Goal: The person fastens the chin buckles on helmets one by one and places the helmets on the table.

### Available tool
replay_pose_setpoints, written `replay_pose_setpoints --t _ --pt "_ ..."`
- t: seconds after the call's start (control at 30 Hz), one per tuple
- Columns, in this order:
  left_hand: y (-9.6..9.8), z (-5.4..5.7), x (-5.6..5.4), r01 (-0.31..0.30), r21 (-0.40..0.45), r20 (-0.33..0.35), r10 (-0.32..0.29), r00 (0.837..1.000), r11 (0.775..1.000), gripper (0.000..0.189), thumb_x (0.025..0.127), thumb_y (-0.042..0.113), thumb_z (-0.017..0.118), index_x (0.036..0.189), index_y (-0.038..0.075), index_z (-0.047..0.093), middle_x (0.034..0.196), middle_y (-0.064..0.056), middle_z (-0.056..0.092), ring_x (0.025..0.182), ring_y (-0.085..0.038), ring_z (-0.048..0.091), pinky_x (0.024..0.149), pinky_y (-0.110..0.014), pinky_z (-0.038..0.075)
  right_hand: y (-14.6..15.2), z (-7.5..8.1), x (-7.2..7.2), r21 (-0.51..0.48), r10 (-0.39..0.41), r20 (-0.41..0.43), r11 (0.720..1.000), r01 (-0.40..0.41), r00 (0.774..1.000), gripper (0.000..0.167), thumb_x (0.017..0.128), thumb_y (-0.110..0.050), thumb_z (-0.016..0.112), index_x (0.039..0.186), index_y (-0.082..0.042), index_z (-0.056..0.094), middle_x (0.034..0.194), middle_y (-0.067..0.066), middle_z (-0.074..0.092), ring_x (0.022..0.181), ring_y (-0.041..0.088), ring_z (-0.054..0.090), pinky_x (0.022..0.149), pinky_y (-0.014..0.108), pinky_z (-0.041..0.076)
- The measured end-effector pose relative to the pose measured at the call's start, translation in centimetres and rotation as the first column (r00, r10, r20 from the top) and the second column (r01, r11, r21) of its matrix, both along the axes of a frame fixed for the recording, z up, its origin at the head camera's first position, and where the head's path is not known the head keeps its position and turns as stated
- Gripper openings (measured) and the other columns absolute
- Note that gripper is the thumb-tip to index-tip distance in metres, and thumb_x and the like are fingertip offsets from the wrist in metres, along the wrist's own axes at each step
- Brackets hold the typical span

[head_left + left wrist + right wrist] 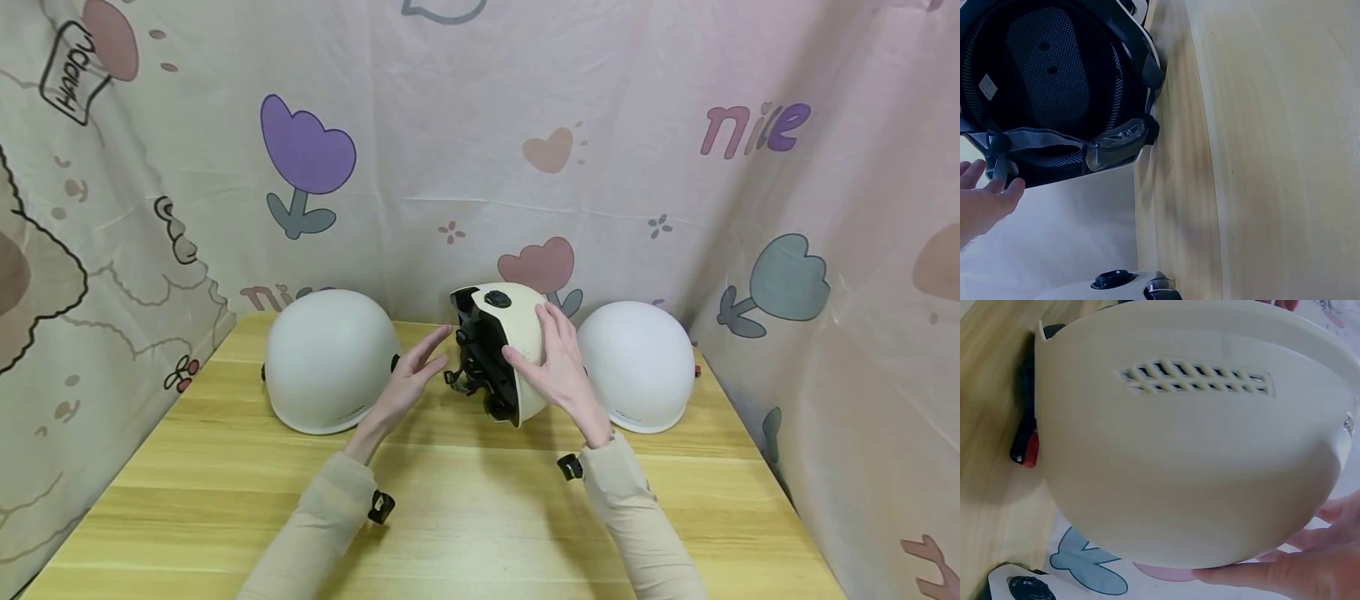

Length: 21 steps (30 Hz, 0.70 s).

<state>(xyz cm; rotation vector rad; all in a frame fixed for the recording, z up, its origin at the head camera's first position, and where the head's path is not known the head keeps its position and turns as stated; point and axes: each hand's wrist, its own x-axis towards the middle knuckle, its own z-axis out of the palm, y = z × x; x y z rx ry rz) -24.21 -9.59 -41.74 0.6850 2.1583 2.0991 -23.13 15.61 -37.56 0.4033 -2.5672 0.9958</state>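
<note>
A cream helmet (529, 333) is tipped on its side at the middle of the table, its dark padded opening turned toward the left. My right hand (553, 358) holds it by the shell, thumb near the rim and fingers spread over the top. Inside the opening, dark lining (1047, 69) and a grey chin strap (1047, 139) show in the left wrist view. To the left of the rim is my left hand (411, 373), fingers extended toward the opening. Its fingertips overlap the strap's end in the left wrist view. Slotted vents (1197, 378) mark the shell.
A white helmet (330, 362) stands crown up to the left, close behind my left hand. Another white helmet (637, 367) stands to the right, beside my right wrist. The wooden table (465, 517) ends at a patterned cloth backdrop (450, 150).
</note>
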Motion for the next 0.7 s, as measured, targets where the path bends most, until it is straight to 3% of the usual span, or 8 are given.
replay_pose_setpoints --t 0.37,0.7 --pt "-0.1 0.1 0.2 -0.003 -0.023 0.009 0.003 1.000 1.000 0.056 0.108 0.015 0.044 0.159 0.005 0.024 0.168 -0.013 0.021 0.158 -0.032 0.013 0.128 -0.056 0.015 0.4 0.5 0.0 0.021 -0.038 0.038 0.999 0.037 0.999 0.088 0.089 -0.053 0.062 0.156 -0.003 0.032 0.164 0.015 0.027 0.153 0.035 0.022 0.126 0.058 0.021" --pt "-0.1 0.2 0.3 0.007 -0.016 0.008 -0.007 1.000 1.000 0.057 0.108 0.012 0.044 0.159 0.003 0.023 0.168 -0.014 0.022 0.158 -0.033 0.013 0.128 -0.056 0.017 1.3 0.6 -0.4 0.007 -0.129 0.065 0.992 0.129 0.990 0.081 0.090 -0.052 0.059 0.151 -0.003 0.037 0.160 0.015 0.036 0.146 0.037 0.035 0.122 0.057 0.031"
